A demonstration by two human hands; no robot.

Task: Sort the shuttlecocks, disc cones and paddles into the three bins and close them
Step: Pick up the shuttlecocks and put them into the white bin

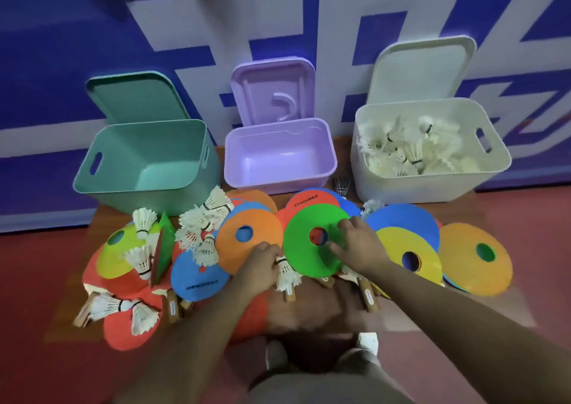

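A person's left hand (262, 264) pinches a shuttlecock (285, 275) by its cork end near the middle of the near edge of a low wooden board (341, 150). The right hand (358, 246) rests, fingers spread, on a green disc cone (299, 258) just beside it. More disc cones, loose shuttlecocks (200, 230) and wooden-handled paddles (367, 297) overlap in a pile across the board's near half. 3 bins line its far edge, their lids propped open against a blue wall (46, 64): a green bin (123, 187) at the far-left corner, a purple bin (278, 184) in the middle, and a white bin (432, 187) at the far-right corner, which holds a heap of shuttlecocks.
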